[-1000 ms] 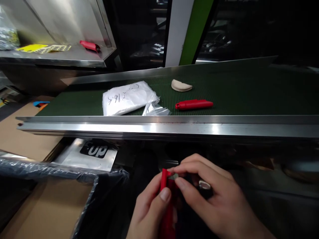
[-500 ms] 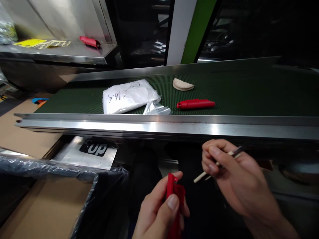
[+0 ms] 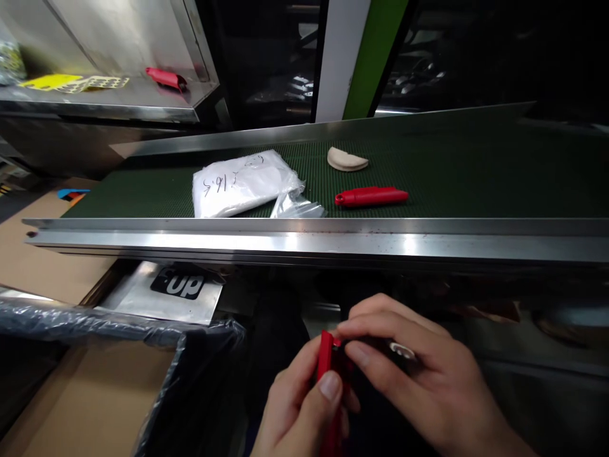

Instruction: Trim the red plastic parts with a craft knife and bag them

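Observation:
A red plastic part (image 3: 326,358) is gripped between the thumb and fingers of my left hand (image 3: 299,400), low in the middle of the head view. My right hand (image 3: 419,374) is closed in a pinch at the upper end of this part. A slim tool with a pale end (image 3: 402,350) lies within its grip; fingers cover most of it, and I cannot make out its working tip. Further off, a second red plastic part (image 3: 371,197) rests on the green conveyor belt (image 3: 457,165), beyond both hands.
On the belt lie a white plastic packet (image 3: 238,184) with handwriting and a folded cream-coloured pad (image 3: 347,160). The belt's metal rail (image 3: 285,242) runs across in front of me. A lined box (image 3: 109,393) stands at left. Another red part (image 3: 166,79) sits on a steel shelf.
My right hand has moved left to the red part in my left hand and turned its tool, which now shows much less. The left hand stays nearly where it was.

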A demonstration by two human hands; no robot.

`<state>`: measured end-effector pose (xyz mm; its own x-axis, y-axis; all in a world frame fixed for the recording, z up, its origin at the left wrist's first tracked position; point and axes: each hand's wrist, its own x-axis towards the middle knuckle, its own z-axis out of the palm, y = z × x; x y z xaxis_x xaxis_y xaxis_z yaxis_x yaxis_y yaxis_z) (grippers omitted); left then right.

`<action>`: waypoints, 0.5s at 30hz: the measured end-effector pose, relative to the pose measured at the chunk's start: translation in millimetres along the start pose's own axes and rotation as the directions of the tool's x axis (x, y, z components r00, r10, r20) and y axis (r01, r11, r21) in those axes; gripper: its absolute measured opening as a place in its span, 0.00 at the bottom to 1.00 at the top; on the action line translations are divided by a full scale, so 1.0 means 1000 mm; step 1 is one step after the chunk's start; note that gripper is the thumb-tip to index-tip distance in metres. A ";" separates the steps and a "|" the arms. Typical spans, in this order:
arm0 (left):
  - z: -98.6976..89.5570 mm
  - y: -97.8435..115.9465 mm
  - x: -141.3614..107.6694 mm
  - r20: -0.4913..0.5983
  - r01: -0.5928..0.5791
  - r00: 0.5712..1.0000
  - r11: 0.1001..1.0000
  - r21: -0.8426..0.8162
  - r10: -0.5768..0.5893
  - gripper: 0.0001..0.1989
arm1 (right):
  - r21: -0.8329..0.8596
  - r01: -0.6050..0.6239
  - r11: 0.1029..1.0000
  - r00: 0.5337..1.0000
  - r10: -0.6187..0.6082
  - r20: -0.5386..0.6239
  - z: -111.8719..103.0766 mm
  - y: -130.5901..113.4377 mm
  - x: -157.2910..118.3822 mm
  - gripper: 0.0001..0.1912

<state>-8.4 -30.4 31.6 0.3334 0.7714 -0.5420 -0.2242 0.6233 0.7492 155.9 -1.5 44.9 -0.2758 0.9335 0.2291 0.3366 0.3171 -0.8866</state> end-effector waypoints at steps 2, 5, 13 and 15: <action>0.000 0.000 0.000 0.008 -0.010 1.000 0.999 0.037 0.010 0.31 | 0.062 -0.045 0.997 0.998 0.042 0.049 0.002 0.000 0.003 0.06; -0.002 -0.003 0.002 0.065 0.010 0.998 1.000 -0.009 -0.009 0.31 | 0.089 -0.156 0.984 0.987 0.158 -0.011 0.004 0.004 0.006 0.10; -0.013 0.000 0.016 0.137 0.033 0.990 0.944 -0.328 0.013 0.23 | -0.202 -0.053 0.978 0.987 0.021 -0.158 -0.007 0.019 -0.019 0.18; -0.013 0.008 0.020 0.061 -0.016 0.997 0.920 -0.392 0.044 0.21 | -0.318 0.100 0.943 0.990 -0.125 -0.062 -0.003 0.013 -0.028 0.17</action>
<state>-15.7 -8.3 22.3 0.3783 0.7887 -0.4846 -0.5709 0.6108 0.5486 170.6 -22.9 28.5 -0.2599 0.8949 0.3627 0.5759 0.4451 -0.6857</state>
